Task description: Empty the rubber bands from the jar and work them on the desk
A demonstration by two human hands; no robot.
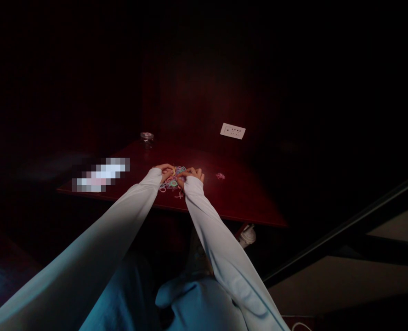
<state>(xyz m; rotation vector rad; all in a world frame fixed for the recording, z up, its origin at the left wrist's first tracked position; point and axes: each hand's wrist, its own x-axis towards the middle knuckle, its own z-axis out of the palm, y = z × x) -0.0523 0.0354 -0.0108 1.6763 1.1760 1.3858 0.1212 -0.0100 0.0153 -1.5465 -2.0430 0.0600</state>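
Note:
A loose pile of small coloured hair ties (pixel 172 183) in pink, green, purple and other colours lies on the dark red table (pixel 245 197). At the pile's left side is my left hand (pixel 166 170), its fingers bent and drawn together near a yellow band (pixel 174 171). My right hand (pixel 192 175) rests over the right side of the pile with curled fingers, thumb and forefinger close together. Whatever either hand pinches is too small and too covered to make out. Off to the right sits a separate small cluster of pink hair ties (pixel 220 176).
Toward the back left of the table stands a clear lidded jar (pixel 146 139). A bright blurred-out rectangle (pixel 102 175) lies near the left edge. On the wall behind is a white socket plate (pixel 233 131). Below the front edge a white shoe (pixel 247 236) shows.

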